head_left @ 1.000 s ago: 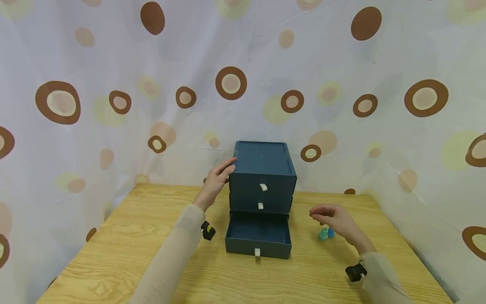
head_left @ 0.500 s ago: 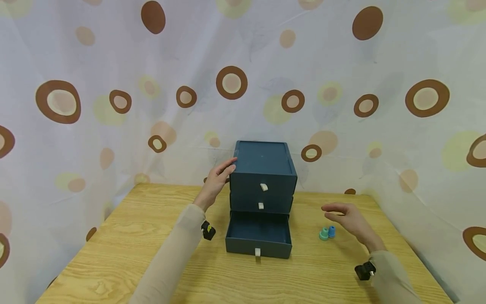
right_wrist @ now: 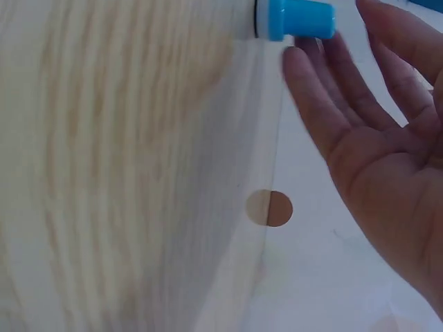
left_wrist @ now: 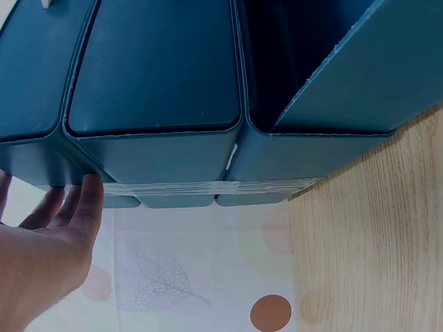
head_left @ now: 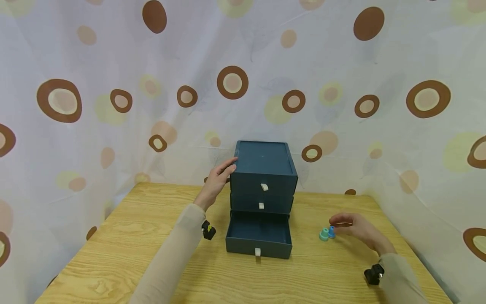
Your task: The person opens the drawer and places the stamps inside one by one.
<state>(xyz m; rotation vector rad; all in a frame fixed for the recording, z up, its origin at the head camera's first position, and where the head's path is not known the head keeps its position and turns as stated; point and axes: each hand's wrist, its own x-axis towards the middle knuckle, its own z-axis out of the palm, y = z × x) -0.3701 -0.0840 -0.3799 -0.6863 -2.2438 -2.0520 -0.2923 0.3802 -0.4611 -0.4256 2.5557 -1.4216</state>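
A dark blue drawer unit (head_left: 264, 158) stands upright against the patterned cloth, and its bottom drawer (head_left: 259, 247) is pulled out with nothing visible inside. My left hand (head_left: 215, 183) rests against the unit's upper left side; in the left wrist view its extended fingers (left_wrist: 88, 204) touch the side wall. Right of the unit, a small blue stepped, cap-like piece (head_left: 332, 232) and a similar green piece (head_left: 324, 234) stand side by side on the table. My right hand (head_left: 358, 230) is at the blue piece, thumb and fingers parted around it, with no firm grip visible.
The wooden table (head_left: 125, 249) runs back to a spotted cloth backdrop (head_left: 262, 50). Two closed drawers with white pull tabs (head_left: 264, 187) are above the pulled-out one. Clear tape (left_wrist: 208, 187) runs across the unit's side.
My right hand has moved right, away from the drawer, then lowered to the blue piece. My left hand, the drawer unit and both small pieces stay in place.
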